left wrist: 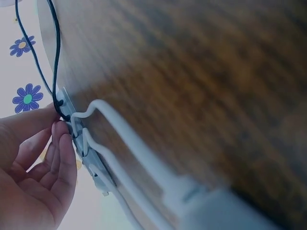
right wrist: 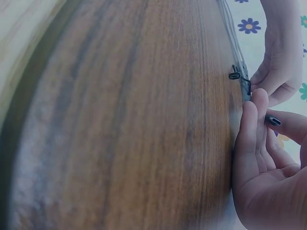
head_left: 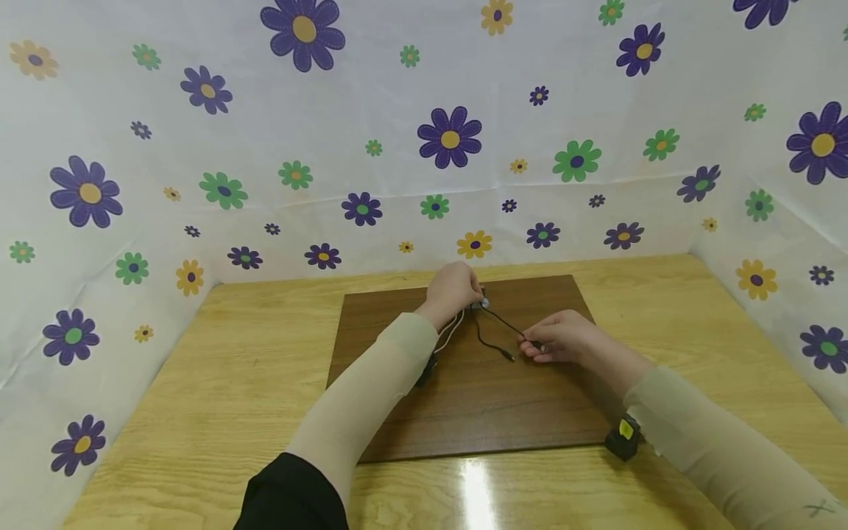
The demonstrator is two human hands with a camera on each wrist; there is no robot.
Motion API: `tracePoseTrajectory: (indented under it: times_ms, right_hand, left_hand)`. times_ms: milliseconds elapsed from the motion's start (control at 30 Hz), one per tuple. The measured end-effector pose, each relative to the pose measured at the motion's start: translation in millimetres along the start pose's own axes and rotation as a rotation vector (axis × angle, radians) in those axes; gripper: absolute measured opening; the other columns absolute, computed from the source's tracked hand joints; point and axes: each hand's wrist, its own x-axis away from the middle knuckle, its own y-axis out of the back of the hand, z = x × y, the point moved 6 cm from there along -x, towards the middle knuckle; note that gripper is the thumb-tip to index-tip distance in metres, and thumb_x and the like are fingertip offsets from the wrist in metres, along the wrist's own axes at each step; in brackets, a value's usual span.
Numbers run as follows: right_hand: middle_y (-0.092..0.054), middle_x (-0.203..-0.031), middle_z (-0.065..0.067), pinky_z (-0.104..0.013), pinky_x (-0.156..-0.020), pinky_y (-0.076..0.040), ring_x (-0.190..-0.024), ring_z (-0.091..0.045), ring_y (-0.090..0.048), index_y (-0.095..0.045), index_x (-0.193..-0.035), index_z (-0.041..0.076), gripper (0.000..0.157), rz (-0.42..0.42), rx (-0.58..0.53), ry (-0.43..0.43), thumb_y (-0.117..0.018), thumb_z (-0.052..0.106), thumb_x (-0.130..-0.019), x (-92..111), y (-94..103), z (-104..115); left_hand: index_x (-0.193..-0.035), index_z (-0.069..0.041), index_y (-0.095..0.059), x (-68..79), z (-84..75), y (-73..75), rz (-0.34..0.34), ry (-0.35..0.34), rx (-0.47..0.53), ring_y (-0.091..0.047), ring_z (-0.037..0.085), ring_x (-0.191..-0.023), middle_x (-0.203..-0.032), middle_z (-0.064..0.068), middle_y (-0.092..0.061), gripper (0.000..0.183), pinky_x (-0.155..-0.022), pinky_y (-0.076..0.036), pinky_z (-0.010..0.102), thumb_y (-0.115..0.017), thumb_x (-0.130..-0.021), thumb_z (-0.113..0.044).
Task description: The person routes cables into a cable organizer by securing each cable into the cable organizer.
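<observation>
My left hand (head_left: 453, 287) is at the far part of a brown wooden board (head_left: 477, 412), its thumb and fingertips pinching the edge of a grey slotted cable holder (left wrist: 98, 172). White cables (left wrist: 136, 146) run through the holder's slots. Two black cables (left wrist: 57, 57) pass through it near my left fingertips. To the right, my right hand (head_left: 563, 337) pinches the plug end (right wrist: 273, 120) of one black cable, which stretches fairly straight from the holder. The other black cable's plug (right wrist: 234, 75) lies loose on the board between my hands.
The board lies on a light wooden table (head_left: 179, 383). A white cloth with printed flowers (head_left: 371, 88) stands behind and at both sides. A small black camera with a yellow mark (head_left: 624, 439) is at my right wrist. In the left wrist view, a white block-like connector (left wrist: 216, 208) is close by.
</observation>
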Motion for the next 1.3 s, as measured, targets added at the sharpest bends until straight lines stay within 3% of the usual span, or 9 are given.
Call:
tracePoseTrajectory:
  times_ms: [367,633,833,933,1167,1300]
  right_hand:
    - [-0.076,-0.079,0.003,-0.019,-0.069,-0.064,-0.071,-0.003,-0.069,-0.06,-0.135,-0.02,0.036,-0.03,0.09,0.008,-0.057,0.005,-0.109,2.7,-2.4,0.5]
    - [-0.077,-0.077,0.0,-0.022,-0.066,-0.065,-0.067,-0.004,-0.07,-0.072,-0.118,-0.016,0.026,-0.111,0.367,0.113,-0.062,0.004,-0.106,-1.2,-8.3,7.8]
    - [-0.075,-0.074,0.002,-0.022,-0.065,-0.059,-0.068,-0.005,-0.064,-0.082,-0.098,-0.002,0.018,-0.18,0.636,0.226,-0.071,0.011,-0.1,-3.6,-11.4,15.3]
    - [-0.075,-0.075,0.001,-0.023,-0.066,-0.054,-0.071,-0.009,-0.062,-0.083,-0.095,0.003,0.016,-0.209,0.737,0.264,-0.073,0.014,-0.099,-1.5,-12.0,18.9]
    - [-0.083,-0.1,-0.007,-0.043,-0.088,-0.059,-0.094,-0.021,-0.072,-0.084,-0.098,0.009,0.014,-0.297,0.931,0.317,-0.075,0.019,-0.098,2.1,-10.7,25.3]
    - [-0.083,-0.101,-0.007,-0.05,-0.093,-0.059,-0.098,-0.026,-0.075,-0.084,-0.097,0.01,0.012,-0.317,1.003,0.339,-0.075,0.019,-0.098,3.5,-13.3,24.9]
  left_hand:
    - [-0.092,-0.008,-0.085,3.2,-0.5,-1.6,0.018,0.003,0.027,-0.073,0.021,-0.09,-0.104,0.006,-0.082,0.011,-0.075,-0.062,0.032,-0.078,-0.098,-0.014]
    - [-0.091,-0.009,-0.084,-1.2,6.6,-5.2,0.009,0.004,0.029,-0.072,0.019,-0.087,-0.103,0.005,-0.081,0.011,-0.074,-0.061,0.032,-0.077,-0.098,-0.014]
    - [-0.087,-0.011,-0.083,0.0,11.0,-8.2,0.008,-0.001,0.025,-0.068,0.016,-0.081,-0.101,0.003,-0.081,0.012,-0.066,-0.055,0.027,-0.08,-0.097,-0.017]
    - [-0.087,-0.011,-0.081,3.7,9.9,-7.9,0.008,0.006,0.035,-0.067,0.015,-0.081,-0.1,0.002,-0.08,0.013,-0.065,-0.053,0.026,-0.083,-0.095,-0.022]
    - [-0.096,-0.011,-0.08,11.7,0.3,-4.3,0.003,-0.015,0.008,-0.073,0.019,-0.094,-0.113,0.002,-0.079,0.015,-0.075,-0.06,0.031,-0.083,-0.095,-0.025]
    - [-0.103,-0.009,-0.082,18.7,-3.7,-6.1,-0.007,-0.059,0.009,-0.075,0.021,-0.106,-0.123,0.003,-0.078,0.014,-0.086,-0.064,0.035,-0.08,-0.098,-0.022]
